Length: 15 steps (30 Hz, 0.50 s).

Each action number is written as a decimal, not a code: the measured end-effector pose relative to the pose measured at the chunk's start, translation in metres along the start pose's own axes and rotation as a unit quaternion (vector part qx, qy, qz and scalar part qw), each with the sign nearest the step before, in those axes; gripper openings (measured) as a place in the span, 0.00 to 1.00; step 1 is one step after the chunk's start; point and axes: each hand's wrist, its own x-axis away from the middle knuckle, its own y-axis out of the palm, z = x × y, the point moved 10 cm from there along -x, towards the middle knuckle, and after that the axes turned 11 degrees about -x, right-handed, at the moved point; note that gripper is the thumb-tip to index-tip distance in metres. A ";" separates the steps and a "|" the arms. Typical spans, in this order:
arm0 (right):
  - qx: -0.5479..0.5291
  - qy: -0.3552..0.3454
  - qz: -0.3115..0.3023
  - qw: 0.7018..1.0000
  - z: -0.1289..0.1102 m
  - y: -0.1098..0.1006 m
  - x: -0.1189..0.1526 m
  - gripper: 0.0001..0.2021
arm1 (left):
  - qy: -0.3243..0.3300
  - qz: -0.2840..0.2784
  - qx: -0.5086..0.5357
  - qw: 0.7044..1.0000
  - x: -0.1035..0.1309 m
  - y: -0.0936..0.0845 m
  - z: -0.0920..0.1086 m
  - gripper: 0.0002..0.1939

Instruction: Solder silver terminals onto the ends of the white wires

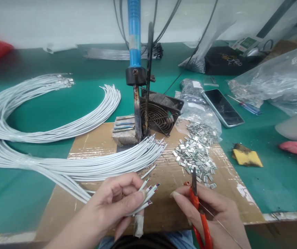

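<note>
My left hand pinches the ends of several white cables, whose tips show small coloured wires. A strip of pale tape or cloth shows just below its fingers. In my right hand are red-handled scissors, blades pointing up, and a thin wire runs across the palm. A large bundle of white cables lies on the cardboard behind my left hand. Small metal connectors are heaped beyond my right hand.
A blue-handled iron hangs upright at the centre, beside a black fan. A phone, a yellow sponge and plastic bags lie on the right. Another cable bundle curves across the left.
</note>
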 end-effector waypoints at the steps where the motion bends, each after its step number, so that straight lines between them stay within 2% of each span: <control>1: 0.001 0.003 0.000 1.000 0.001 0.000 0.000 0.13 | 0.002 -0.004 -0.002 1.000 0.000 0.001 0.000 0.28; 8: 0.014 0.014 -0.006 1.000 0.006 0.002 0.002 0.14 | -0.005 -0.011 -0.011 1.000 0.000 0.003 -0.002 0.29; 15: 0.074 0.032 -0.060 0.995 0.017 0.010 0.003 0.21 | -0.017 -0.001 0.003 1.000 0.002 0.002 -0.003 0.28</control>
